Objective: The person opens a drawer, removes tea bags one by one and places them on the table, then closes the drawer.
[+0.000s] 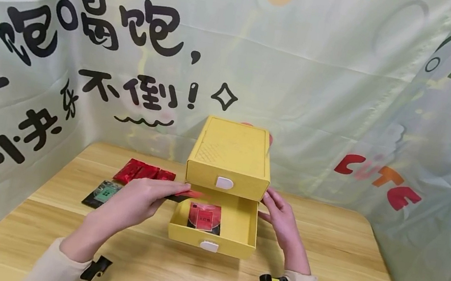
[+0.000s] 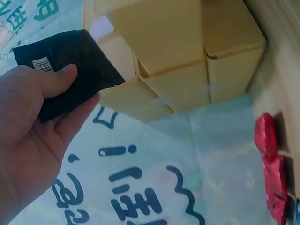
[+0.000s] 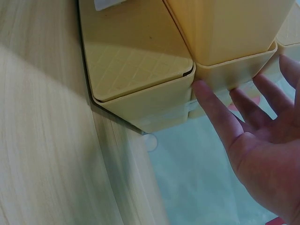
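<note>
A yellow drawer cabinet (image 1: pixel 233 147) stands on the table, its middle drawer (image 1: pixel 234 246) pulled out. Inside that drawer lies a red and black packet (image 1: pixel 205 218). My left hand (image 1: pixel 139 200) pinches another packet (image 2: pixel 70 65) between thumb and fingers, over the drawer's left edge; its back is black with a barcode, and red shows on top in the head view. On the cabinet's right side, the extended fingertips of my right hand (image 3: pixel 262 136) touch the wall around the middle tier. The head view hides part of these fingers behind the cabinet.
Red foil packets (image 1: pixel 144 172) lie at the table's back left, with a dark packet with a green label (image 1: pixel 103 193) in front of them. The bottom tier (image 3: pixel 140 61) sits closed below the extended drawer. A printed cloth (image 1: pixel 304 99) hangs behind the table.
</note>
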The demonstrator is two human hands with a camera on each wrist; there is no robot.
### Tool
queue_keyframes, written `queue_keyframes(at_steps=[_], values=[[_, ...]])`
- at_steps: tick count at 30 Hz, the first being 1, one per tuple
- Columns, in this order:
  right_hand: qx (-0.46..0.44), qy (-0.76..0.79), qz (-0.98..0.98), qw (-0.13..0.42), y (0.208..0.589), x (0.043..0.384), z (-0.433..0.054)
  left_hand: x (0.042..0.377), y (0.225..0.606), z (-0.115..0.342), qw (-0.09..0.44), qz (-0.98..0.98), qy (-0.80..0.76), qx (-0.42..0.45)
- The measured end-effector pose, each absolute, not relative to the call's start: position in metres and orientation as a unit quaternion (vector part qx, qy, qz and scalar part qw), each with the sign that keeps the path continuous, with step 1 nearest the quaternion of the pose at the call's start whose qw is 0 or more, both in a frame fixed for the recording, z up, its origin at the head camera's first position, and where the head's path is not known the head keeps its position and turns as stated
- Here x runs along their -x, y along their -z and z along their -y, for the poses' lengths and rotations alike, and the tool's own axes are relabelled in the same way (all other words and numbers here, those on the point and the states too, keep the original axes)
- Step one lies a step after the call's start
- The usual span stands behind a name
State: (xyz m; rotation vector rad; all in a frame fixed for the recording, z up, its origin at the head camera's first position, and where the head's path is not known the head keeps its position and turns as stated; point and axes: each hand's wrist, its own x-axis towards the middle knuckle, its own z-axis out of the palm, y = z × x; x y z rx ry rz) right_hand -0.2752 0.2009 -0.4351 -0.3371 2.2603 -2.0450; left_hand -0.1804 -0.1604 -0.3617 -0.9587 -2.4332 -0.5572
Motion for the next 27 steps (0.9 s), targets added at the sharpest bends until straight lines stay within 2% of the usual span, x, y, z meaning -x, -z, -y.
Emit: queue_keyframes(at_steps=[7, 16, 21, 27], values=[[0.108, 0.666, -0.737, 0.037, 0.435, 0.276, -0.200, 0.180, 0.368, 0.186, 0.314, 0.867, 0.181, 0.342], [0.110, 0.668, -0.735, 0.039, 0.436, 0.276, -0.201, 0.178, 0.380, 0.220, 0.368, 0.851, 0.169, 0.335], [0.111, 0.668, -0.735, 0.037, 0.435, 0.275, -0.202, 0.177, 0.389, 0.234, 0.364, 0.860, 0.149, 0.325], [0.112, 0.666, -0.736, 0.038, 0.435, 0.275, -0.201, 0.179, 0.403, 0.246, 0.306, 0.896, 0.116, 0.300]])
